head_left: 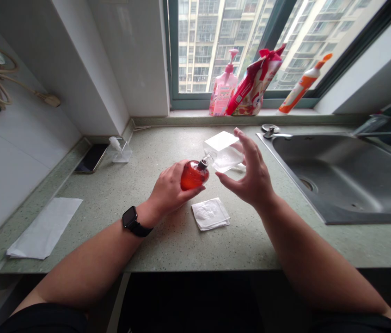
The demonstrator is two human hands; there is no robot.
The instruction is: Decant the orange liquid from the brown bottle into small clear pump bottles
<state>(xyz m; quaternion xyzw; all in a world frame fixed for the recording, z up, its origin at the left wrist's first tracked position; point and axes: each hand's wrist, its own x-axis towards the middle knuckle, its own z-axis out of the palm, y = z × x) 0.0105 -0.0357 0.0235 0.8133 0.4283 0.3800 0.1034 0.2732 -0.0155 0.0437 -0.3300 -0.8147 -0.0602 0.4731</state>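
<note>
My left hand (169, 189) is wrapped round an orange-red see-through bottle (194, 175) with a dark neck, tilted over the counter. A clear square bottle (226, 155) lies tipped in my right hand (253, 178), between the thumb and the raised fingers. Its clear neck points down-left and meets the mouth of the orange-red bottle; whether liquid is flowing I cannot tell. Just below the hands, a folded white tissue (211, 214) rests on the speckled green counter (168, 245).
At left are a phone (91, 157), a white pump on a clear square piece (119, 150) and a white paper sheet (48, 226). A steel sink (341, 171) is at right. The windowsill bears a pink pump bottle (223, 92), a red bag (256, 85) and an orange-and-white bottle (299, 90).
</note>
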